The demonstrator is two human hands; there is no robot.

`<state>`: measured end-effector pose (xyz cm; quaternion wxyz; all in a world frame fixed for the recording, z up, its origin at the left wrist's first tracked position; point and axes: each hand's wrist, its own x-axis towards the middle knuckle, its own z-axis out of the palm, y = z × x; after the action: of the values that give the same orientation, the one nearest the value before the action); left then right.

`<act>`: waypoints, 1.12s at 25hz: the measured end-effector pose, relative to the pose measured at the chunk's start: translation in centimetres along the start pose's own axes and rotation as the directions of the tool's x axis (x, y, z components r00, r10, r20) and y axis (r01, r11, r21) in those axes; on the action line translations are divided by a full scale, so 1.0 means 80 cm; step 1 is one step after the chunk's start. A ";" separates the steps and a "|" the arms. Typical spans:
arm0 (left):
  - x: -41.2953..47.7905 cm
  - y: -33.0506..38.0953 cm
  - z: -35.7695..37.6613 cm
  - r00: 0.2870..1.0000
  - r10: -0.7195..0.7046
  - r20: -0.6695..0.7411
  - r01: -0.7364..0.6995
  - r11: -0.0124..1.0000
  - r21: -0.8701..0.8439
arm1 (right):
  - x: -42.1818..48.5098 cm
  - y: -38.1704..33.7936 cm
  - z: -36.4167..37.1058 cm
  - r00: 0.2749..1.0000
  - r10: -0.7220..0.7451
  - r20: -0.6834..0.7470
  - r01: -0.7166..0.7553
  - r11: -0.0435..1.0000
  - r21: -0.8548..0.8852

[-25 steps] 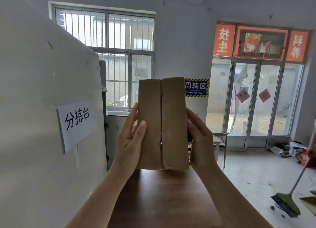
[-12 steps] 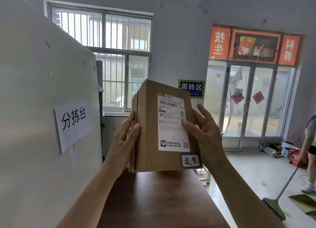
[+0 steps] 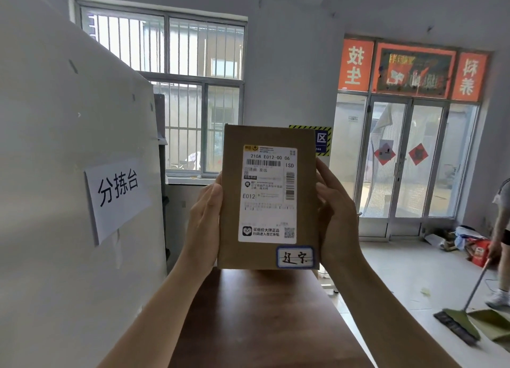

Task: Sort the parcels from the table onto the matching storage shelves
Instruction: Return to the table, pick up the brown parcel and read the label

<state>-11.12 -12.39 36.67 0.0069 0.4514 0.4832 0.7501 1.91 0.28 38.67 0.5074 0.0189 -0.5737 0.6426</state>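
I hold a brown cardboard parcel (image 3: 231, 207) upright in front of me, above the far end of the dark wooden table (image 3: 262, 320). Its face toward me carries a white shipping label printed "E012" and a small blue-bordered handwritten sticker at the lower right corner. My left hand (image 3: 204, 221) grips the parcel's left edge, and my right hand (image 3: 336, 216) grips its right edge. No storage shelves are in sight.
A white partition (image 3: 55, 174) with a paper sign stands close on the left. A barred window (image 3: 176, 91) is behind. To the right are glass doors (image 3: 408, 158), clutter on the floor, and a person (image 3: 502, 243) sweeping with a broom (image 3: 458, 323).
The parcel has been turned around in my hands: its seamed back faced me a second ago, and now the labelled side faces me squarely. The sweeping person has come into view at right.
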 end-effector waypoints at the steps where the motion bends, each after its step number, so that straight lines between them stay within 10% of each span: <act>1: -0.001 -0.002 0.001 1.000 0.002 0.012 -0.002 1.000 -0.010 | 0.001 0.001 0.000 1.000 0.003 0.004 -0.003 1.000 0.014; 28: 0.009 -0.017 -0.037 0.972 0.152 -0.181 -0.115 0.973 0.200 | 0.037 0.072 0.033 0.986 0.120 0.114 -0.133 0.984 0.118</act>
<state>-14.13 -13.44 35.77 -0.1341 0.4057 0.5187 0.7405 -4.87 1.14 37.25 0.4322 0.0483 -0.5583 0.7065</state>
